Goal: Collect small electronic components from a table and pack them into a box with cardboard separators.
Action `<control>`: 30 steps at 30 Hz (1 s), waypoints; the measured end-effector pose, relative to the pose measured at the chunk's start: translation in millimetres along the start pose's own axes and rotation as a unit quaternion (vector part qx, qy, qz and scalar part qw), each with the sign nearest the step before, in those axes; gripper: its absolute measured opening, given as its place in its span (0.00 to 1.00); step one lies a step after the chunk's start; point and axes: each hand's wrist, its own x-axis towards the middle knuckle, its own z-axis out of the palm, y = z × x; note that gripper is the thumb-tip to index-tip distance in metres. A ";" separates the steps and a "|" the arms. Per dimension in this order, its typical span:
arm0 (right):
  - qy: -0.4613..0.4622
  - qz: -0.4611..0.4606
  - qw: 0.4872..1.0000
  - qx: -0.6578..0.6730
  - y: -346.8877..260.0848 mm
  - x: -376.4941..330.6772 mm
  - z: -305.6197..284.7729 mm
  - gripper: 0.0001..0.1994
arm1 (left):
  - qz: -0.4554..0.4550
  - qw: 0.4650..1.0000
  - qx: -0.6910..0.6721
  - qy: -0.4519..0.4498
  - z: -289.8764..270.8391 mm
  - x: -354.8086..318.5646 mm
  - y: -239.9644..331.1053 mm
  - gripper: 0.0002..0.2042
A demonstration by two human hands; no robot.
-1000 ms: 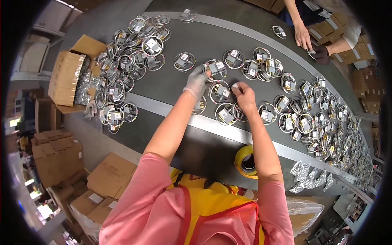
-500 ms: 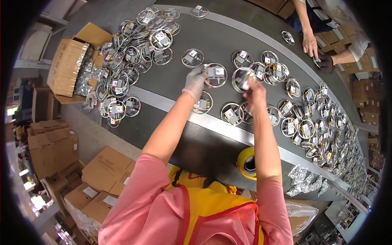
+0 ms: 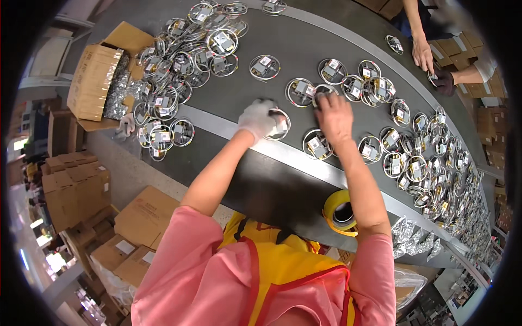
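Observation:
My left hand [image 3: 256, 120], in a whitish glove, grips a coiled-cable module [image 3: 280, 124] at the belt's near metal edge; the glove is slightly blurred. My bare right hand [image 3: 334, 115] has its fingers curled down over another coiled-cable module [image 3: 325, 88], which they partly hide. Each module is a small grey metal box with a white label, ringed by a thin silvery cable. Between my hands and a little farther off lies a module [image 3: 300, 92], overlapping the one under my right fingers. Another module [image 3: 317, 146] rests just nearer than my right hand.
A pile of modules [image 3: 182, 64] covers the belt's left end beside an open carton [image 3: 93, 81] holding bubble wrap. Many more spread to the right [image 3: 435, 157]. Yellow tape [image 3: 338, 211] stands at the near edge. Across the belt a co-worker's hands [image 3: 423, 54] handle something small.
The module from my left hand now lies on the belt, and that hand has come nearer to another one. My right hand has lowered its module to the belt. The view has shifted slightly.

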 end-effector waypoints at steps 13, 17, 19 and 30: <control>-0.049 0.008 0.992 -0.117 32.5 -31.9 -4.9 0.06 | 0.098 0.974 0.077 0.190 -29.2 -37.9 -51.4 0.14; -0.024 0.125 0.992 -0.027 27.5 -32.7 -10.8 0.05 | 0.232 0.946 0.202 0.102 -35.1 -31.0 -69.2 0.14; 0.063 0.130 0.989 0.044 29.7 -32.5 -9.5 0.06 | 0.306 0.909 0.250 0.136 -34.9 -27.9 -72.1 0.13; 0.020 -0.008 0.998 -0.057 -57.7 -0.8 51.5 0.11 | -0.127 0.940 -0.295 0.117 -34.0 15.3 -22.1 0.08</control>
